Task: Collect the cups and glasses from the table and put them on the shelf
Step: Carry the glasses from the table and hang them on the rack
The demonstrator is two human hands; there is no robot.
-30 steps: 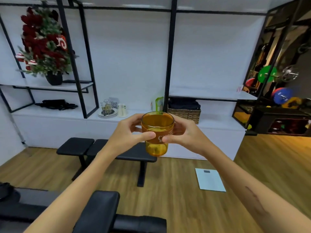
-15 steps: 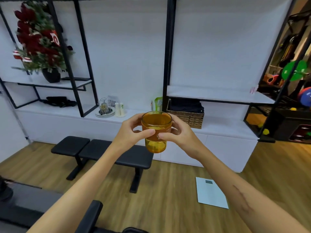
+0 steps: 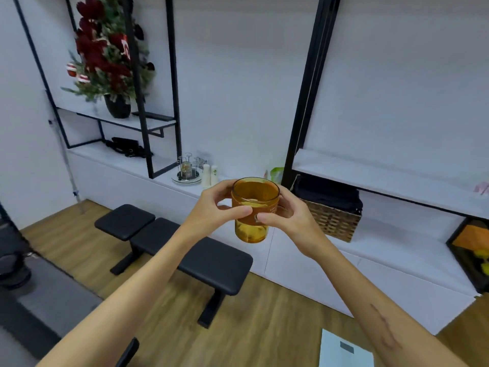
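Note:
An amber see-through glass (image 3: 253, 207) is held upright in mid-air at the centre of the view. My left hand (image 3: 215, 207) grips its left side and my right hand (image 3: 287, 214) grips its right side, thumbs meeting on the near face. Behind it runs a low white shelf (image 3: 391, 250) along the wall. On that shelf, to the left, a round tray (image 3: 186, 178) carries a small clear glass, and two white cups (image 3: 209, 175) stand beside it.
A black padded bench (image 3: 185, 250) stands on the wooden floor before the shelf. A wicker basket (image 3: 330, 223) with dark cloth sits on the shelf at right. Black frame posts (image 3: 304, 102) rise from it. A white scale (image 3: 344, 350) lies on the floor.
The view has swung left and drawn closer to the shelf, which now looks larger and tilted. Both hands keep the glass in the same hold at the centre.

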